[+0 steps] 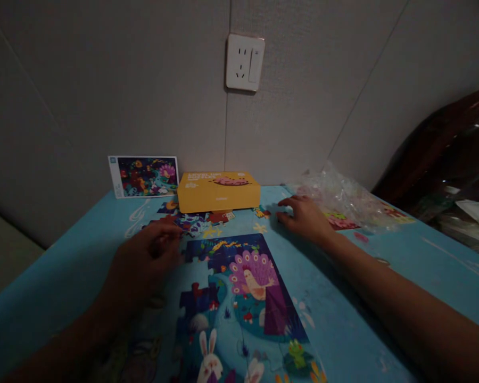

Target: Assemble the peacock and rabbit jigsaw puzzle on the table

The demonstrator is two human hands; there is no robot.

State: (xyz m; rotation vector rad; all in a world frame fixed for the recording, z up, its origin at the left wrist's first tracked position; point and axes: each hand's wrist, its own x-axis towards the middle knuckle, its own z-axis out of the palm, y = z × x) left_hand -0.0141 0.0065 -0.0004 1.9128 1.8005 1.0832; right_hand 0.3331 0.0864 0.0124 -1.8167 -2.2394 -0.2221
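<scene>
- Blue-covered table (75, 255) against a grey wall (143, 80); yellow box (219, 197) near the wall taken as landmark.
- Left hand (143, 260): front-left of box, fingers curled, blurred; cannot tell whether anything is pinched.
- Right hand (303, 215): just right of box, fingers loosely parted, nothing seen in them.
- Joined puzzle (243, 314): in front of box, lying flat. Far and right edges straight; left side stepped, unfilled. Judged part-built (near end runs out of view).
- Loose pieces (219, 217): heaped at box's front-left, a few by its right front corner; not yet joined.
- Picture card (143, 177): upright, left of box. Clear plastic (339, 191): right of box. Wall socket (245, 62): above box.
- Count: two hands, one box, one card, one socket, one joined section; loose pieces overlap, uncountable.
</scene>
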